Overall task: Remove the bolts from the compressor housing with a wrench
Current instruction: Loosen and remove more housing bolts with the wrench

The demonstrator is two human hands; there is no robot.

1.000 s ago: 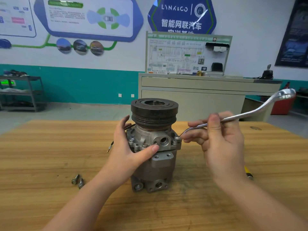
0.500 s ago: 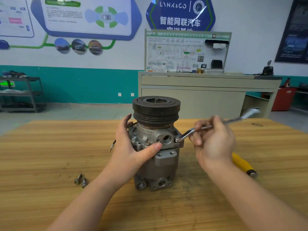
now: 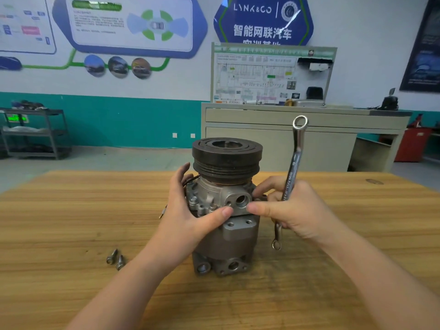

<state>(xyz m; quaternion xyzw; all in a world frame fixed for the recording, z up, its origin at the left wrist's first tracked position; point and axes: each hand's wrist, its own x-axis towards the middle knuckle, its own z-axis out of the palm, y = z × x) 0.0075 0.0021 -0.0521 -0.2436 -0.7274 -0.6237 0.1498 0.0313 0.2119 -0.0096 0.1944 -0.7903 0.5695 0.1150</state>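
Wrench swung nearly upright in right hand, left hand steadying compressor

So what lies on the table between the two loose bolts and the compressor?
Only the left forearm crosses above bare wooden table between bolts and compressor, in the head view.

Grey compressor housing, dark pulley, wood-grain table, silver wrench
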